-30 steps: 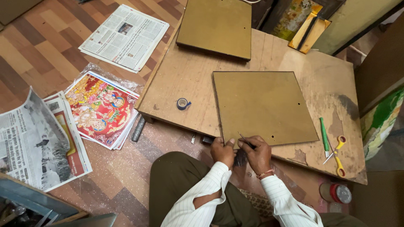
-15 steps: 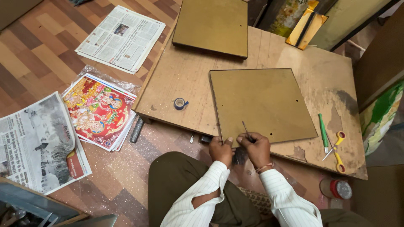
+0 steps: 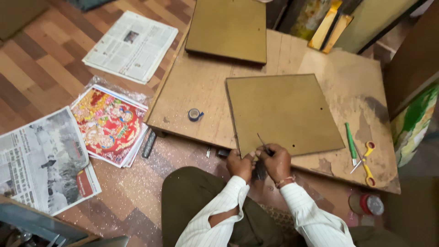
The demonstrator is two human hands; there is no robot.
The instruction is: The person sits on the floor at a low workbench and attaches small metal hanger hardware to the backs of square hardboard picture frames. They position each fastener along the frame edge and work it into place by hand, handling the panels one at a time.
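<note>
a low work board (image 3: 201,82) lies on the floor (image 3: 41,59). a square panel (image 3: 283,114) rests on the board near its middle; a second panel (image 3: 228,29) lies at its 11 o'clock, well apart. a tape roll (image 3: 195,115) sits at the first panel's 9 o'clock, scissors (image 3: 364,158) and a marker (image 3: 350,142) at its 4 o'clock. both hands, left hand (image 3: 241,163) beside right hand (image 3: 275,161), meet at the panel's 6 o'clock corner. off the board at 9 o'clock lie prints (image 3: 109,124) and newspapers (image 3: 132,45).
</note>
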